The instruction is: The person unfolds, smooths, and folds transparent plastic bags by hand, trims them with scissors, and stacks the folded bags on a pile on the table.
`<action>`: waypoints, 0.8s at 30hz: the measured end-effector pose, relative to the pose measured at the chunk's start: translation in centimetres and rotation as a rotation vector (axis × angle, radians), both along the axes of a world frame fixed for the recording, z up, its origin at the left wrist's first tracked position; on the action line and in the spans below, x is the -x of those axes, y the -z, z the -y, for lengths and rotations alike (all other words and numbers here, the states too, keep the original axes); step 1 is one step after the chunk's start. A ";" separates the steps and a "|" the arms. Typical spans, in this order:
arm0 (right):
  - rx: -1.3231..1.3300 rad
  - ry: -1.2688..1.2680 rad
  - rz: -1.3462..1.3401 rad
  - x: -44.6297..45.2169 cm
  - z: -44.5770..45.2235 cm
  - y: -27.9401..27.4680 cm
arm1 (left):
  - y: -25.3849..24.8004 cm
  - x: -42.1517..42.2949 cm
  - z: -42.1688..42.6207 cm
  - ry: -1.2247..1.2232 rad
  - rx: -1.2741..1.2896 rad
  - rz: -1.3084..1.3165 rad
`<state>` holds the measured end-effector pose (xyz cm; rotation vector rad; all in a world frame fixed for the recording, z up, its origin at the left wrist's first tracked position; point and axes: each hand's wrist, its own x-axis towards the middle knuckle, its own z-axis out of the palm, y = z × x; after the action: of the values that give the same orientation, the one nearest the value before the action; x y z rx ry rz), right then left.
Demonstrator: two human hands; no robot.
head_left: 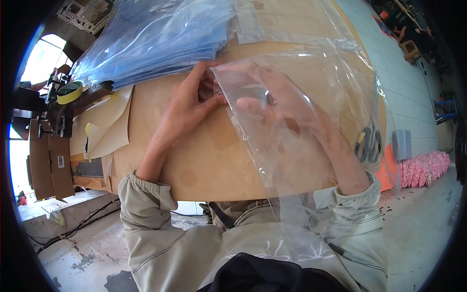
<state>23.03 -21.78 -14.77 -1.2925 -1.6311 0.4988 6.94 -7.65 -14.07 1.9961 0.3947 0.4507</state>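
Your left hand (189,104) was nearly closed and pinched the edge of the clear plastic sheet (292,163). Your right hand (279,100), seen through this sheet, was partly open; whether it gripped anything, I could not tell. The sheet reached past the table's (209,168) near edge. Beyond your hands lay stacked blue plastic (160,41); scissors (368,145) were at the right.

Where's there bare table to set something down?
Bare brown tabletop shows along the near edge, between the left forearm and the clear plastic sheet; a narrower patch lies between that forearm and the brown paper. It's crowded at the far side, under the bluish plastic stack, and at right, with the sheet and scissors.
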 end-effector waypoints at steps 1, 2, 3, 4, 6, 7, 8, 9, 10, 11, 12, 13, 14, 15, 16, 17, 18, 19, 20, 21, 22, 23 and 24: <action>-0.002 0.008 -0.013 0.1 0.1 -0.1 | 0.1 -0.1 -0.4 0.004 0.025 -0.036; -0.004 0.017 -0.026 0.3 0.3 -0.4 | 0.2 -0.2 -0.8 0.008 0.051 -0.071; -0.007 0.027 -0.040 0.4 0.4 -0.5 | 0.2 -0.4 -1.1 0.014 0.075 -0.107; -0.034 0.057 0.029 0.5 0.5 -0.5 | 0.3 -0.5 -1.3 0.009 0.069 -0.116; -0.089 0.113 0.169 0.4 0.5 -0.5 | 0.3 -0.6 -1.5 -0.007 0.058 -0.130; -0.089 0.134 0.226 0.5 0.6 -0.4 | 0.1 -0.6 -1.4 -0.036 0.072 -0.126; -0.089 0.156 0.281 0.7 0.6 -0.4 | -0.2 -0.7 -1.2 -0.065 0.087 -0.122; -0.087 0.178 0.336 0.9 0.6 -0.3 | -0.4 -0.8 -1.0 -0.094 0.102 -0.120; -0.043 0.173 0.351 1.1 0.8 -0.2 | -0.8 -0.7 -0.6 -0.104 0.008 -0.164; -0.001 0.171 0.368 1.1 1.0 -0.3 | -1.3 -0.7 -0.2 -0.112 -0.088 -0.206; 0.041 0.169 0.391 1.1 1.1 -0.4 | -1.6 -0.8 0.0 -0.121 -0.185 -0.241; 0.078 0.185 0.420 1.3 1.6 -0.5 | -1.6 -0.9 -0.1 -0.110 -0.189 -0.222; 0.115 0.203 0.449 1.9 2.4 -0.7 | -1.3 -0.9 -0.3 -0.097 -0.193 -0.202; 0.154 0.223 0.475 2.7 3.3 -0.8 | -1.0 -0.8 -0.5 -0.081 -0.197 -0.186; 0.181 0.242 0.557 3.3 4.5 -1.0 | -0.9 -0.7 -0.6 -0.084 -0.232 -0.164; 0.208 0.261 0.640 3.8 6.0 -1.2 | -0.9 -0.5 -0.9 -0.089 -0.268 -0.141; 0.236 0.276 0.724 4.3 7.6 -1.4 | -0.8 -0.4 -1.0 -0.096 -0.301 -0.117; 0.294 0.267 0.733 4.7 9.1 -1.9 | -0.8 -0.3 -1.0 -0.102 -0.308 -0.121; 0.349 0.255 0.744 4.9 10.5 -2.6 | -0.8 -0.3 -1.0 -0.113 -0.315 -0.123; 0.406 0.239 0.753 5.2 11.9 -3.0 | -0.7 -0.1 -1.0 -0.126 -0.320 -0.128; 0.434 0.241 0.764 5.7 13.4 -2.9 | -0.7 -0.1 -1.0 -0.129 -0.317 -0.130; 0.460 0.244 0.775 6.1 14.9 -2.7 | -0.7 -0.1 -1.0 -0.132 -0.315 -0.132; 0.487 0.246 0.785 6.2 16.0 -2.6 | -0.7 -0.1 -1.0 -0.134 -0.314 -0.135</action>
<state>16.84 -37.76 -12.13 -2.2196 -1.9940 0.2435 7.05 -6.67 -13.34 2.3215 0.5732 0.4863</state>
